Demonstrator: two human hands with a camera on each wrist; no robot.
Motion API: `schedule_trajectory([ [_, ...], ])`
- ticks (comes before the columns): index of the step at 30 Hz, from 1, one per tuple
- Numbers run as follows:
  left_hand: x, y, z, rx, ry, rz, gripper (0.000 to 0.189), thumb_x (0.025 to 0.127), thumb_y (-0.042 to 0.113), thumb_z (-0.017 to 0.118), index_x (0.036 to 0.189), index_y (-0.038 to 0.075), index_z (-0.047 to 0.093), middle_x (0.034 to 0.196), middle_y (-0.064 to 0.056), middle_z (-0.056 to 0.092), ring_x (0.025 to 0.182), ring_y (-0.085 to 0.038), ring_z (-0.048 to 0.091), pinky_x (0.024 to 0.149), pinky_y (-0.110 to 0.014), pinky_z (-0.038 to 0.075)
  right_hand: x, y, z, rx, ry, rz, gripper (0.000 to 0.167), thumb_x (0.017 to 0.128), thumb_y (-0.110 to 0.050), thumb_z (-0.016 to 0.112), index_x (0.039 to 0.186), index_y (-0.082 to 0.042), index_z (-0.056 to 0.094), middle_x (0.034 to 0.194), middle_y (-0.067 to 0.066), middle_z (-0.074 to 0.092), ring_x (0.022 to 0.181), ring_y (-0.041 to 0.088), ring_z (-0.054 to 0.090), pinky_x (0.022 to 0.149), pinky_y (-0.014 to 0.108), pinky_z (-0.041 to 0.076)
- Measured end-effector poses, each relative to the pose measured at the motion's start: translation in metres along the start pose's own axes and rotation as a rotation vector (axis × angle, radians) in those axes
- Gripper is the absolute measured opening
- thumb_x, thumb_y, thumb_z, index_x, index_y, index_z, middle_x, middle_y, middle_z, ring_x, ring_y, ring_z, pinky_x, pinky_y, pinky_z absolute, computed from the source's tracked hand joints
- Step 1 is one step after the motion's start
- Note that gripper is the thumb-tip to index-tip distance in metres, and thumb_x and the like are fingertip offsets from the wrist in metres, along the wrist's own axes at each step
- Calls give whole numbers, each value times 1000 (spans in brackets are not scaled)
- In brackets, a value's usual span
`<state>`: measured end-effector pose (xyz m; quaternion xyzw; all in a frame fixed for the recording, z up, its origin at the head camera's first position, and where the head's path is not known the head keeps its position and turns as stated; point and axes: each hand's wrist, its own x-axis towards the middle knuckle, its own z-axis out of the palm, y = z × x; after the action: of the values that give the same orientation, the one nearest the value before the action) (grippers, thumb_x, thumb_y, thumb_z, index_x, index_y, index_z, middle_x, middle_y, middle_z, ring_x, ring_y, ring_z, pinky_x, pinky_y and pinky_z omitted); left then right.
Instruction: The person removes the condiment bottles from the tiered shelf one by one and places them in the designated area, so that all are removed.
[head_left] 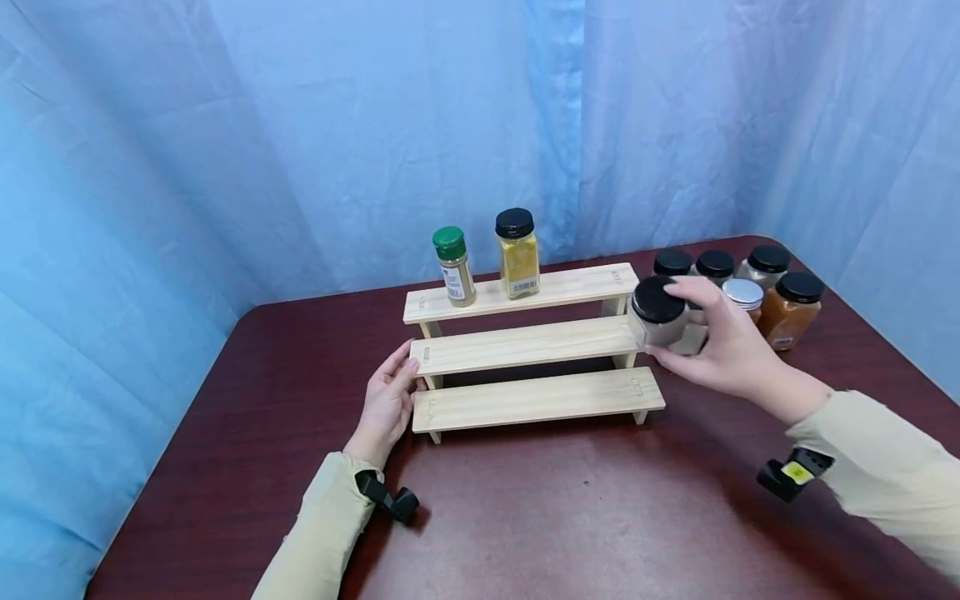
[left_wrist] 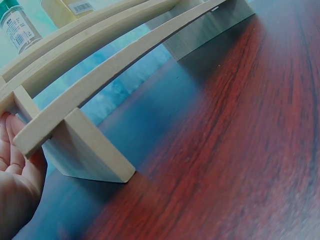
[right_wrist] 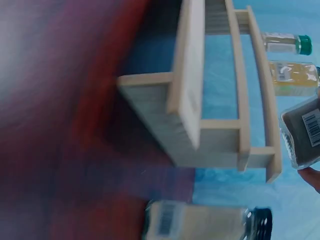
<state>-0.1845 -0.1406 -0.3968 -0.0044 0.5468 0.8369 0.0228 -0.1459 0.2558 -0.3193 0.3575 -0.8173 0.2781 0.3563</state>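
Observation:
A three-step wooden rack [head_left: 525,346] stands on the table, and my left hand [head_left: 386,408] grips the left end of its middle step. In the left wrist view, the fingers [left_wrist: 15,150] of that hand lie against the rack's end. My right hand [head_left: 720,342] holds a clear jar [head_left: 660,321] with a black lid and greyish contents, thumb and fingers on either side. This jar is raised by the right end of the middle step, slightly tilted; whether it touches the wood I cannot tell. On the top step stand a green-capped spice bottle [head_left: 459,279] and a black-lidded jar of yellow powder [head_left: 521,262].
Several more jars stand right of the rack, partly behind my right hand, among them an orange-brown jar [head_left: 791,317] and a silver-lidded one [head_left: 744,295]. Blue curtains [head_left: 375,150] hang behind the dark red table [head_left: 525,517].

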Motion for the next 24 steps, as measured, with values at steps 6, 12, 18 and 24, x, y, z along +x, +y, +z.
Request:
schedule_trajectory([
  [6, 0, 1, 0, 9, 6, -3, 51, 97, -2, 44, 145, -5, 28, 95, 4, 53, 71, -2, 52, 58, -13, 43, -25, 3, -10, 3, -33, -27, 65, 89, -52, 52, 117, 6, 42, 122, 14, 50, 121, -8, 39, 76, 4, 41],
  [12, -1, 1, -1, 21, 8, -4, 51, 98, 0, 45, 146, -4, 28, 96, 3, 53, 72, -2, 52, 58, -12, 43, -45, 7, -14, 34, -51, 14, 68, 87, -53, 53, 114, 9, 41, 128, -4, 44, 122, -9, 38, 87, -1, 35],
  [18, -1, 0, -1, 10, 3, -2, 51, 98, 0, 45, 145, -4, 29, 98, 2, 54, 72, -2, 53, 58, -13, 44, -59, 9, -17, 1, -98, 89, 73, 86, -58, 49, 120, 5, 37, 119, 5, 46, 114, -13, 38, 81, 0, 38],
  [24, -1, 0, -1, 13, -1, 2, 50, 98, 0, 46, 145, -3, 31, 98, 3, 54, 71, -2, 53, 58, -13, 44, -68, 11, -18, 19, -134, 186, 79, 83, -57, 49, 126, 7, 31, 116, 9, 47, 105, -21, 39, 79, -2, 38],
])
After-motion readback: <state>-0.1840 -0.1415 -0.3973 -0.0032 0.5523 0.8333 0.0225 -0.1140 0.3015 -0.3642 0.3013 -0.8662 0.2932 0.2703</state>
